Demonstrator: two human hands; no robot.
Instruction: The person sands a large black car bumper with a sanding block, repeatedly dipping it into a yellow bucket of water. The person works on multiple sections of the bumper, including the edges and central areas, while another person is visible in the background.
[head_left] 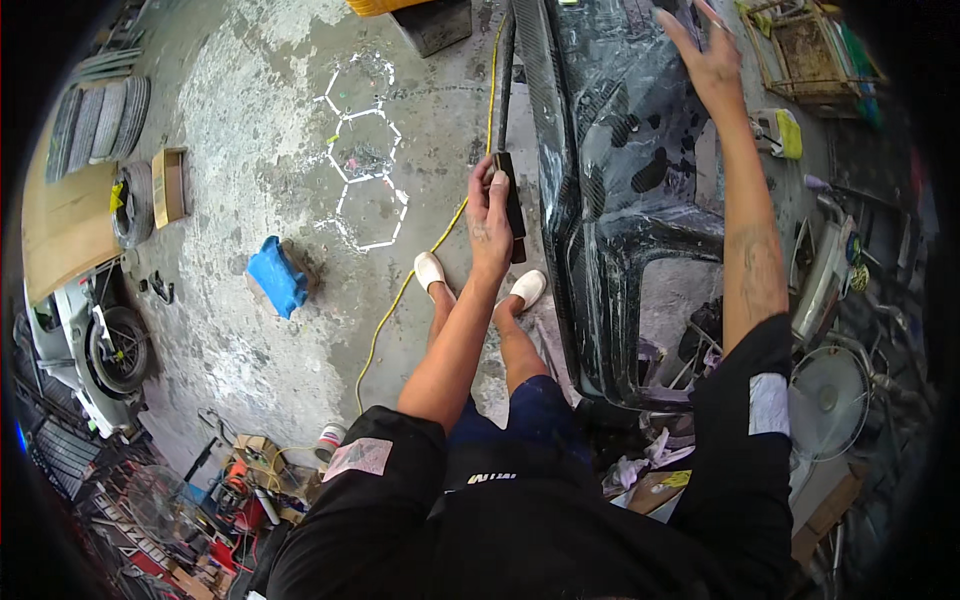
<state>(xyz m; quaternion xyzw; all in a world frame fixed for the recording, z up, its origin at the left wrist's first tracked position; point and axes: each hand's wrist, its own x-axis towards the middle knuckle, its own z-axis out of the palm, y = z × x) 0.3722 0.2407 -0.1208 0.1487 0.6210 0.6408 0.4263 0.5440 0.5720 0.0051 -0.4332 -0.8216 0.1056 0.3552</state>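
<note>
Your left hand is clamped on a black rectangular block just beside the left edge of the carbon-fibre-patterned panel, while your right hand — fingers apart — is at that panel's far right corner, whether touching I cannot tell.

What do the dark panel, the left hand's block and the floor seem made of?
Dark panel: probably carbon fibre, glossy in places; a woven pattern shows amid whitish smears.
Block: dark, even-toned; plastic, rubber or wood, can't tell.
Floor: likely concrete, grey and mostly matt, with worn pale patches.
</note>
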